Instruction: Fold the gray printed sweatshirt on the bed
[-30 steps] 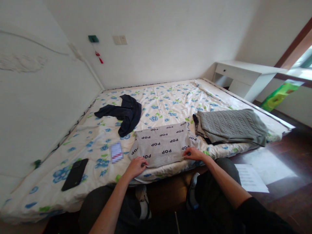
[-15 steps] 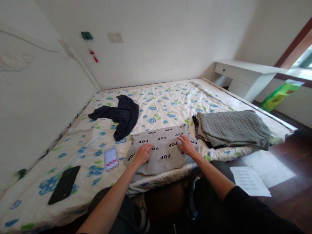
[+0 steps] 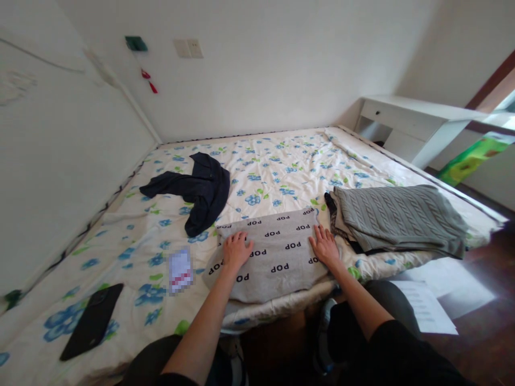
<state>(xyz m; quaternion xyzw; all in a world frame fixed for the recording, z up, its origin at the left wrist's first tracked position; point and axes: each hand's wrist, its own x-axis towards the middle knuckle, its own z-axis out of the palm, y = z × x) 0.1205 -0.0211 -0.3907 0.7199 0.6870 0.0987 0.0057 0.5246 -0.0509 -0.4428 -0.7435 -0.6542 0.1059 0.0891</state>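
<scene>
A: While both palms lie flat, what is under them in the head view?

B: The folded grey knit garment printed with "POP" point(image 3: 270, 252), lying at the near edge of the flower-printed white bed quilt point(image 3: 281, 161). The left hand point(image 3: 235, 250) presses its left part and the right hand point(image 3: 325, 247) its right edge, fingers spread, nothing gripped by either.

A: So which step is this?

B: Smoothing a fold flat, I judge. The next move would call for pinching 1 edge with both hands to turn it over again, or lifting the whole piece.

A: Anything beside it?

B: Just right, a folded grey cable-knit sweater point(image 3: 398, 214) atop what may be 1 darker piece; that layer is hard to make out. Farther back, a crumpled dark navy garment point(image 3: 197, 187); to the left, a black phone point(image 3: 92, 328).
</scene>
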